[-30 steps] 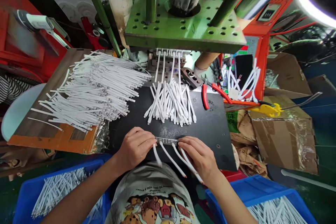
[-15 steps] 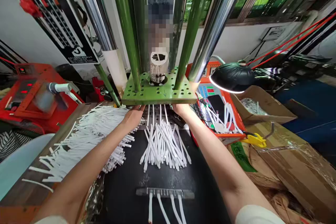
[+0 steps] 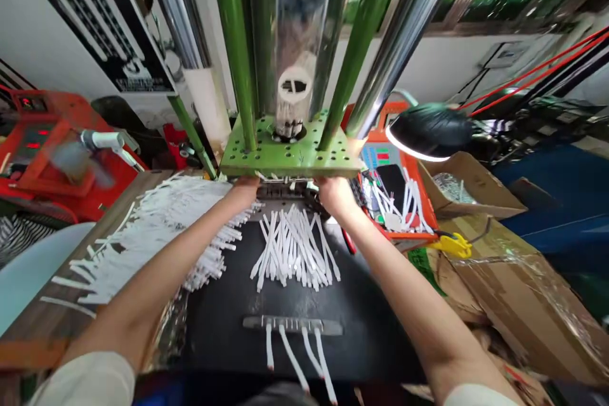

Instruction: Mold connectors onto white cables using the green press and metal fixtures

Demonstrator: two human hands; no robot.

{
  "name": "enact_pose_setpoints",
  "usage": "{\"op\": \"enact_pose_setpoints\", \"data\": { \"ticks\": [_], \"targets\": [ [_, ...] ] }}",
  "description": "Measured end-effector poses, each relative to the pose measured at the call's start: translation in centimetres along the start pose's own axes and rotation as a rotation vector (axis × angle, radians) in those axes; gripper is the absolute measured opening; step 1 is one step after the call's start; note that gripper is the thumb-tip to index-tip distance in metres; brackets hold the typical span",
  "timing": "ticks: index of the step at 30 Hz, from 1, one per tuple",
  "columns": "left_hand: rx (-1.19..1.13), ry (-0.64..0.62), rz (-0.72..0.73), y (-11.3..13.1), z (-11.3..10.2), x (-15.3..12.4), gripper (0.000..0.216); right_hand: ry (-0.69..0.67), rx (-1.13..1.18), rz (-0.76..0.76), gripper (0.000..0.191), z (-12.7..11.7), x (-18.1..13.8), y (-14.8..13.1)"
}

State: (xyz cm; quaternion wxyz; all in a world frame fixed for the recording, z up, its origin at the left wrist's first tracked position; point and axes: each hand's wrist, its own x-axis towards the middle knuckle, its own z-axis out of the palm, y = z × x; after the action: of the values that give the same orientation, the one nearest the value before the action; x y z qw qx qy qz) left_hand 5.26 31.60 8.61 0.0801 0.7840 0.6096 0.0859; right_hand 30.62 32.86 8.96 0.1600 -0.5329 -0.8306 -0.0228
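Green press (image 3: 295, 108) is positioned at twelve o'clock from the loose cable bundle (image 3: 295, 247); its perforated plate (image 3: 288, 162) is judged heavy and rigid, unsuited to being lifted by hand. Black tabletop (image 3: 352, 304) is extended beneath the bundle. White cable pile (image 3: 166, 216) is heaped at nine o'clock. Left hand (image 3: 246, 190) is placed at eleven o'clock and right hand (image 3: 334, 193) at one o'clock, both at the plate's front edge; fingertips are hidden, so whether they are spread, pressed together or pinching anything cannot be told. Slotted bar (image 3: 292, 324) is laid flat at six o'clock, untouched; it is judged stiff, possibly slippery, and best held by both ends. Four cables (image 3: 292, 355), judged light and flexible, are seated in it and should not be pulled.
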Motion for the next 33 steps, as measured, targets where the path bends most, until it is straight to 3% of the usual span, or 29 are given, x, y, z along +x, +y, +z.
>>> {"op": "enact_pose_setpoints", "data": {
  "ticks": [7, 10, 12, 16, 18, 22, 26, 30, 33],
  "targets": [
    [-0.291, -0.241, 0.149, 3.1, 1.8, -16.9, 0.010, -0.263, 0.388, -0.028, 0.021, -2.2, -16.6, -2.4],
    [-0.383, -0.304, 0.159, 3.8, 2.7, -20.5, 0.011, -0.378, 0.499, 0.018, 0.022, -1.5, -20.5, -3.6],
    [-0.389, -0.287, 0.135, 3.7, 3.2, -20.9, 0.013, -0.353, 0.517, 0.072, 0.019, -0.7, -21.5, -4.1],
    [-0.367, -0.113, 0.111, 3.5, 3.2, -20.8, 0.015, -0.124, 0.490, 0.159, 0.015, -0.4, -22.3, -4.4],
    [-0.388, -0.082, 0.135, 3.5, 3.1, -21.7, 0.014, -0.098, 0.508, 0.103, 0.017, -0.7, -23.2, -4.6],
    [-0.336, -0.164, 0.235, 4.2, 4.0, -24.8, 0.021, -0.100, 0.536, -0.049, 0.023, -0.6, -25.8, -5.8],
    [-0.081, 0.088, 0.294, 4.9, 4.6, -25.4, 0.026, 0.069, 0.454, -0.075, 0.030, -0.1, -26.2, -6.5],
    [-0.006, 0.335, 0.366, 3.9, 2.2, -21.0, 0.025, 0.225, 0.406, -0.186, 0.033, -1.4, -21.3, -4.9],
    [-0.028, 0.219, 0.298, 2.2, 0.1, -14.3, 0.035, 0.202, 0.353, -0.151, 0.028, -1.9, -14.1, -2.6]
  ]
}}
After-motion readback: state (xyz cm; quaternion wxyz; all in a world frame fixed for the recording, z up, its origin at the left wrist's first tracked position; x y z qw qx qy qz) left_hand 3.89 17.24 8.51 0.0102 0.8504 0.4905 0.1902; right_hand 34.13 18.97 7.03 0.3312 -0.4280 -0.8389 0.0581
